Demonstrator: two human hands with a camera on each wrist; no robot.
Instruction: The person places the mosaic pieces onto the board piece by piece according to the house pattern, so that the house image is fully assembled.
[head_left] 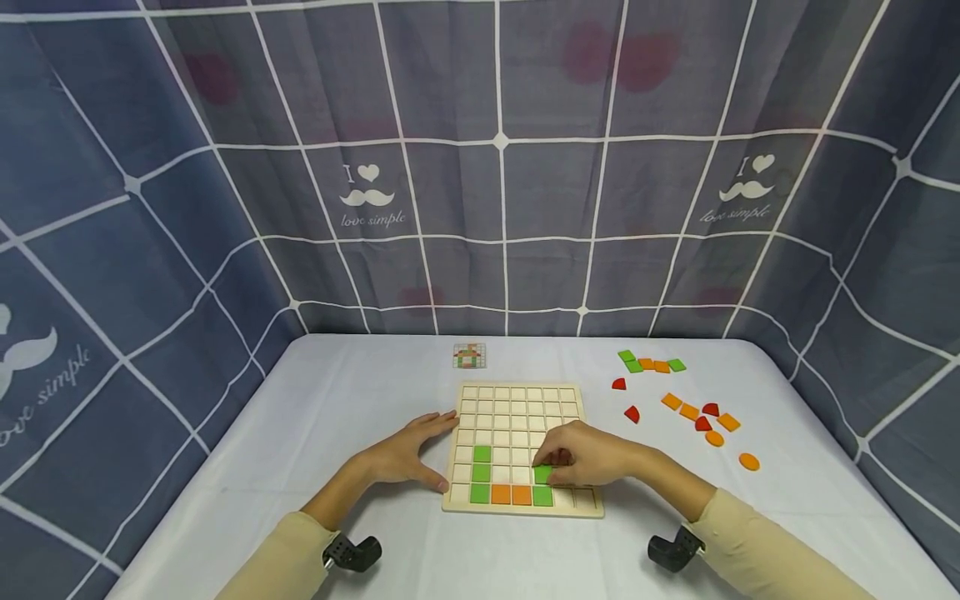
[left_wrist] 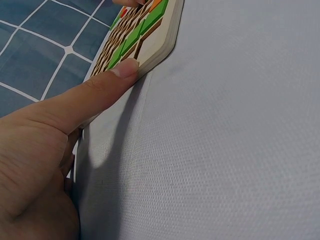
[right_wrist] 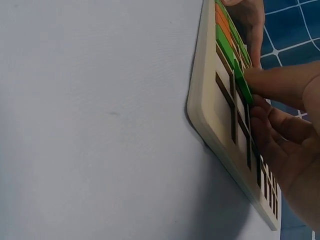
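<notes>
A wooden grid board (head_left: 467, 458) lies on the white table. My left hand (head_left: 401, 450) rests at its left side, fingers spread, thumb touching the rim near the front left corner. In the left wrist view the left thumb (left_wrist: 95, 95) is straight along the edge. My right hand (head_left: 588, 454) is over the board's right half and pinches a green square tile (right_wrist: 242, 82) between thumb and fingers; it is tilted over a cell. In the front row sit a green tile (head_left: 479, 493), two orange tiles (head_left: 500, 495) and another green tile (head_left: 542, 497). Two more green tiles (head_left: 481, 472) stand behind on the left.
A small pattern card (head_left: 469, 356) lies behind the board. To the right are scattered loose green tiles (head_left: 634, 366), orange squares (head_left: 688, 411), red quarter-circle pieces (head_left: 632, 414) and orange discs (head_left: 748, 461). A dark checked curtain (head_left: 465, 192) surrounds the table's back and sides.
</notes>
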